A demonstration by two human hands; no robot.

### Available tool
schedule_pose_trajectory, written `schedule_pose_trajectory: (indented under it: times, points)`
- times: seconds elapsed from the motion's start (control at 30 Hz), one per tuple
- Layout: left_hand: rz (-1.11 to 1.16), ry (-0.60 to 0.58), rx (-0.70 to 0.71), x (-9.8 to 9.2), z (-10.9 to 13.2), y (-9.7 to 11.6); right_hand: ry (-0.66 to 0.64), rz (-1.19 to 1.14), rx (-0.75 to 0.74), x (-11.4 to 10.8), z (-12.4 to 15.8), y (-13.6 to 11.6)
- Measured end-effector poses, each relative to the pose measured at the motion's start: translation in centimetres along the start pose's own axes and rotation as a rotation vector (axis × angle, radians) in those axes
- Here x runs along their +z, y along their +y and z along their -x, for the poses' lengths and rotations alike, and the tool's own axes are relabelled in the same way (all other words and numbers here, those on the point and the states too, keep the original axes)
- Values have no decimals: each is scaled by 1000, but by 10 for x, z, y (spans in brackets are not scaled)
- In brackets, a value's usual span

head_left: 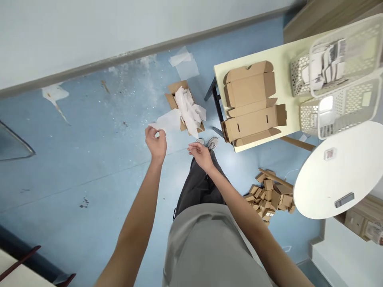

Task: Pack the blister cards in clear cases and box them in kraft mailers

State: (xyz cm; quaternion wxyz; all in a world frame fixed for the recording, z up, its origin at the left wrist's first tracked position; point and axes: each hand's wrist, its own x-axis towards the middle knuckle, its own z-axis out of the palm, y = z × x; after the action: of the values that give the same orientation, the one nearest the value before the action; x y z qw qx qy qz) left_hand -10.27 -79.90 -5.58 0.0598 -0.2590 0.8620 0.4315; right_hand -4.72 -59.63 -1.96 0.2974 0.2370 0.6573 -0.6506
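Your left hand (pixel 156 147) pinches one corner of a thin white sheet (pixel 170 120) between thumb and fingertips, with the sheet stretching across to the open cardboard box (pixel 171 101) on the floor (pixel 113 147), where crumpled white paper (pixel 189 109) is heaped. Your right hand (pixel 202 156) is half-curled nearby, nothing visible in it. Expect the sheet to be very light and limp — likely easy to crease or tear — so a soft pinch at a corner or along the edge should suit it best.
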Motion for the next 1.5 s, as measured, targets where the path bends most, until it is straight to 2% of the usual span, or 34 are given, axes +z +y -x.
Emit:
schedule_pose_trajectory:
  times: [0.03, 0.1, 0.2, 0.3, 0.4, 0.5, 0.6, 0.73, 0.8, 0.93, 1.0, 1.07, 1.13, 1.27, 1.4, 1.5]
  points:
    - [22, 40, 34, -10, 12, 16, -2, 54, -23, -1, 8, -9]
    - [62, 37, 124, -31, 37, 50, 5, 161, -88, -5, 25, -30]
    - [108, -122, 250, -62, 70, 104, 23, 277, -229, -17, 55, -66]
    - [151, -349, 363, -84, 99, 155, 15, 305, -397, -37, 87, -104]
    - [234, -575, 425, -90, 121, 195, -9, 190, -491, -62, 122, -130]
    - [329, -785, 390, -79, 134, 223, -13, 10, -494, -91, 154, -133]
    - [362, -984, 345, -53, 141, 248, 26, -162, -476, -120, 180, -114]
    - [358, -1241, 254, -12, 163, 287, 198, -432, -449, -155, 211, -75]
    - [335, -1321, 238, 8, 182, 310, 248, -554, -450, -172, 228, -57]
    - [278, -1440, 256, 50, 232, 356, 181, -705, -501, -203, 261, -35]
    - [251, -1477, 277, 73, 260, 377, 190, -749, -517, -222, 276, -27]
    - [238, -1481, 307, 100, 287, 395, 286, -787, -517, -246, 289, -18]
    - [264, -1453, 325, 129, 312, 412, 450, -804, -505, -278, 302, -6]
    - [322, -1322, 381, 196, 355, 437, 779, -800, -497, -357, 336, 27]
    - [220, -1225, 538, 260, 395, 449, 1015, -740, -449, -433, 374, 60]
    - [166, -1211, 586, 296, 425, 451, 1114, -671, -428, -477, 391, 77]
